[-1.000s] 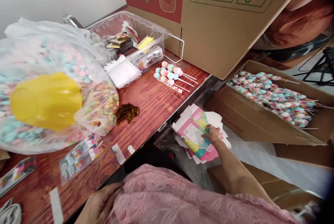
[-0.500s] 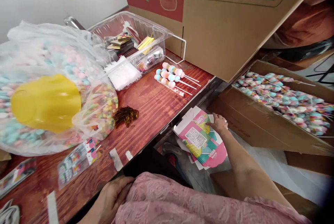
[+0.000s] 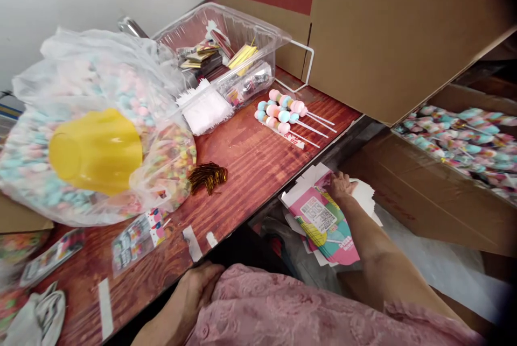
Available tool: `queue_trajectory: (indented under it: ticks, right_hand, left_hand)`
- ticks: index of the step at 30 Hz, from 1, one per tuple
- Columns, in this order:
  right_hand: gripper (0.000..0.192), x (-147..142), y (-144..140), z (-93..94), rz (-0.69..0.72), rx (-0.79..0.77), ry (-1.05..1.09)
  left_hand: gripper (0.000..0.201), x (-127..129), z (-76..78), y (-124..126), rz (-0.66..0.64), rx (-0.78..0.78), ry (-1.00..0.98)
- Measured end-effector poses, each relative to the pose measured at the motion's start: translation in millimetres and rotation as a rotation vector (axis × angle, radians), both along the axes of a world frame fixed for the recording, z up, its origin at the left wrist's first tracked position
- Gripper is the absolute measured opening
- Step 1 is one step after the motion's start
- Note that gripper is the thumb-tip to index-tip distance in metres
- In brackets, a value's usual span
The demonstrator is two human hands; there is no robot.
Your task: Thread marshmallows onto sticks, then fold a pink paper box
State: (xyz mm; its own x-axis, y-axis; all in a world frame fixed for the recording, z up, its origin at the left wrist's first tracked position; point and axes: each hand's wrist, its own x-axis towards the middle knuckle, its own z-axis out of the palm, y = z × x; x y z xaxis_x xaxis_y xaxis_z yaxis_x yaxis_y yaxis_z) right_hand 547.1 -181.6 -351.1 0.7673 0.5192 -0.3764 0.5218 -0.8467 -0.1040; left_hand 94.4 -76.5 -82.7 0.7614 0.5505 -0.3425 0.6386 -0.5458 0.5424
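My right hand (image 3: 340, 184) reaches down beside the table and grips the far edge of the top flat pink-and-green printed carton (image 3: 323, 219), which lies on a stack of such cartons below the table's edge. My left hand (image 3: 197, 287) rests against my lap on pink lace fabric (image 3: 283, 308), at the table's near edge, holding nothing. Three marshmallow skewers (image 3: 278, 109) lie on the red wooden table (image 3: 242, 157).
A big clear bag of pastel sweets with a yellow cup (image 3: 95, 149) fills the table's left. A clear plastic tub (image 3: 226, 50) of wrappers stands behind. A gold twist-tie bundle (image 3: 208, 176) lies mid-table. Cardboard boxes (image 3: 383, 28) rise at right; an open box of skewers (image 3: 464, 141) sits lower right.
My right hand has slid from the middle of the carton stack to its far edge and taken hold of the top carton. The view has shifted right and down.
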Motion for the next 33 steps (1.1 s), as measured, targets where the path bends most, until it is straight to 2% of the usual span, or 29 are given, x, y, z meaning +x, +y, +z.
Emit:
queue_trajectory:
  ticks: [4, 8, 10, 15, 18, 21, 24, 27, 31, 33]
  right_hand:
    - [0.065, 3, -11, 3.6, 0.025, 0.025, 0.015]
    - [0.070, 1, -6, 12.3, 0.109, 0.064, 0.016]
    - [0.073, -19, -1, 16.4, 0.176, 0.097, 0.007]
    - [0.078, -104, 10, 13.0, 0.329, 0.135, 0.078]
    - [0.074, -123, 19, 6.3, 0.252, 0.123, 0.079]
    - [0.059, -109, 26, 4.2, 0.084, 0.099, 0.033]
    - [0.044, -90, 22, 6.7, 0.004, 0.101, 0.012]
    - [0.041, -85, 2, 8.2, -0.060, 0.104, -0.011]
    - [0.040, -81, -26, 4.4, -0.185, 0.051, -0.001]
    - [0.039, -74, -33, 0.9, -0.229, 0.025, 0.037]
  left_hand:
    - [0.040, -2, -6.2, 1, -0.020, 0.002, 0.021]
    - [0.040, -2, -3.7, 3, -0.064, -0.015, 0.057]
    - [0.040, 1, -2.3, 4, -0.088, -0.032, 0.080]
    - [0.039, 16, -3.6, 7, -0.136, -0.092, 0.048]
    - [0.034, 32, 2.5, 8, -0.159, -0.140, 0.005]
    - [0.031, 57, 16.1, 7, -0.172, -0.238, -0.009]
    - [0.028, 83, 23.4, 6, -0.189, -0.324, -0.002]
    - [0.025, 103, 13.9, 4, -0.225, -0.369, -0.007]
    - [0.023, 128, -16.5, -1, -0.205, -0.484, 0.000]
    - [0.019, 145, -34.2, -6, -0.147, -0.529, 0.066]
